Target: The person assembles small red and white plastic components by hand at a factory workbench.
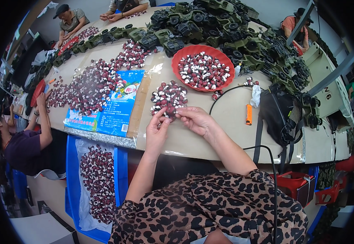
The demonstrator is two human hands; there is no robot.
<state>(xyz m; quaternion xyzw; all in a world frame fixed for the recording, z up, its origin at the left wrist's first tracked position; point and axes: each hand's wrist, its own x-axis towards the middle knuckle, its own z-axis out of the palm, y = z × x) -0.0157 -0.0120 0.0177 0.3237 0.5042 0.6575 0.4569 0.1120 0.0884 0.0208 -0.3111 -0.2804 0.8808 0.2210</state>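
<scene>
My left hand [156,132] is closed in a pinch at the near edge of a small pile of dark red and white ball-shaped pieces [169,94]. A dark red ball piece [170,110] shows at its fingertips. From the right, my right hand [199,121] meets it with thumb and forefinger pressed together. Whatever lies between those right fingertips is too small to make out. Beyond the pile stands a red scalloped bowl [175,67] full of the same pieces. A larger heap [97,83] of them partly covers a blue printed sheet [122,118] on my left.
Green toy vehicles [213,28] are heaped at the back and right. A black backpack [280,118], an orange packet [248,114] and a black cable [221,95] lie right. Below the table's left edge sits a blue crate [73,183] of pieces. Several people work around the table.
</scene>
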